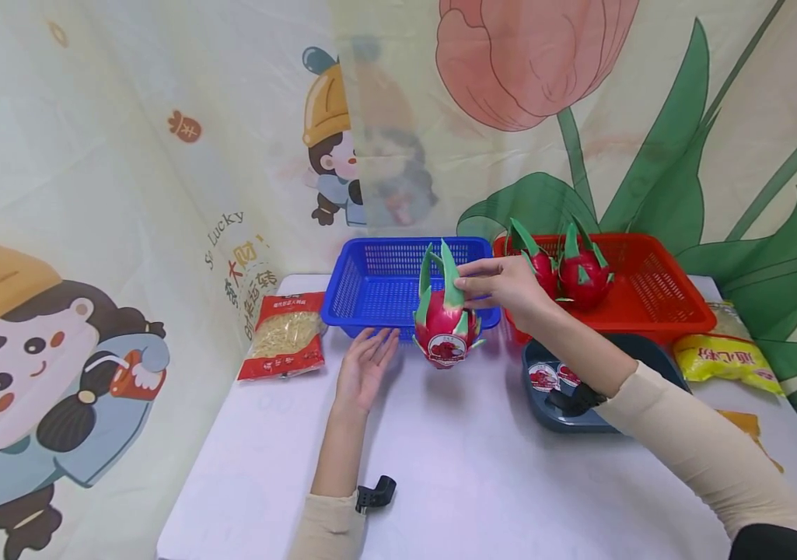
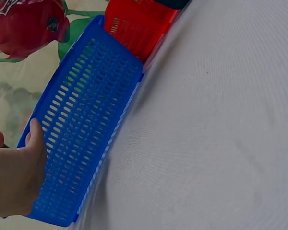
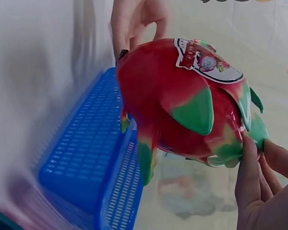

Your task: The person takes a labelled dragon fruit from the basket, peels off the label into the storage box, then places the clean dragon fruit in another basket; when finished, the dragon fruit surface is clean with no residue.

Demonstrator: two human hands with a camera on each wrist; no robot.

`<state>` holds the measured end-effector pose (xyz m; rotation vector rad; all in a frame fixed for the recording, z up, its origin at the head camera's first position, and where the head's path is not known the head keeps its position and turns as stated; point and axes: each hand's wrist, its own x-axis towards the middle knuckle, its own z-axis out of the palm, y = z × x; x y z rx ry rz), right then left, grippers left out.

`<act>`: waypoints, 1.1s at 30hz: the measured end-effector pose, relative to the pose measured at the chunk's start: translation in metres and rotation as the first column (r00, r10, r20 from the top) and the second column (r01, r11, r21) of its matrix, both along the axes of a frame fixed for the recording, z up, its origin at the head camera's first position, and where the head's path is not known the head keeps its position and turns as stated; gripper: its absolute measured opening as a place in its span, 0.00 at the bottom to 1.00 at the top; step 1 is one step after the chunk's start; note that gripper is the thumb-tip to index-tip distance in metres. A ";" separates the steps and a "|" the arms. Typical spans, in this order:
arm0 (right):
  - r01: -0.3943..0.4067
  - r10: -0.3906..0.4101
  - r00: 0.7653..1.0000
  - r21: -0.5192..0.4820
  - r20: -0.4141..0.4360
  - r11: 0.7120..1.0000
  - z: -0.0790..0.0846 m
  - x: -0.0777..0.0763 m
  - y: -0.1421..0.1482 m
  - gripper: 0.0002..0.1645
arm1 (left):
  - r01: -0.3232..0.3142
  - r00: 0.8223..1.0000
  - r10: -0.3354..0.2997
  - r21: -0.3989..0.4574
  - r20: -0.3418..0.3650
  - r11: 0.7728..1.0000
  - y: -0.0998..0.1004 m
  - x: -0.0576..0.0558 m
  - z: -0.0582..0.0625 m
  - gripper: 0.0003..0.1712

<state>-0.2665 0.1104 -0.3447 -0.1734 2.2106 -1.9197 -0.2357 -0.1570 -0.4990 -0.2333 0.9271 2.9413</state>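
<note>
We've got one dragon fruit (image 1: 440, 319) up off the tabletop (image 1: 468, 474), right hand (image 1: 503, 286) pinching its green leaves between thumb and fingers, at the right part of the blue basket's (image 1: 380, 299) front side, touching or apart we can't tell. Left hand (image 1: 363, 372) is at the blue basket's front too, left of the fruit, fingers straight and holding nothing. Progress, our judgement: partway, this fruit in the air and not yet set down, two other dragon fruits (image 1: 585, 278) in the red basket (image 1: 650, 292) right of the blue basket, unhandled.
</note>
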 end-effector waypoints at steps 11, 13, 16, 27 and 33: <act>-0.006 0.009 0.998 -0.042 0.061 0.999 -0.029 0.021 0.012 0.25 | 0.003 1.000 -0.003 0.029 -0.001 1.000 0.000 -0.003 0.000 0.34; -0.010 0.013 0.997 -0.046 0.074 0.999 -0.035 0.024 0.014 0.26 | 0.004 1.000 -0.004 0.036 0.002 0.999 0.000 -0.003 -0.001 0.34; -0.004 0.008 0.996 -0.041 0.088 0.999 -0.044 0.028 0.018 0.26 | 0.007 1.000 -0.007 0.044 0.005 0.999 0.000 -0.002 -0.003 0.34; 0.015 0.001 0.982 -0.081 0.189 0.997 -0.072 0.036 0.028 0.27 | 0.019 1.000 -0.018 0.068 -0.011 0.998 0.001 0.000 -0.002 0.36; 0.002 0.024 0.974 -0.113 0.223 0.994 -0.086 0.038 0.035 0.27 | 0.023 1.000 -0.022 0.069 -0.012 0.997 0.001 0.002 -0.002 0.38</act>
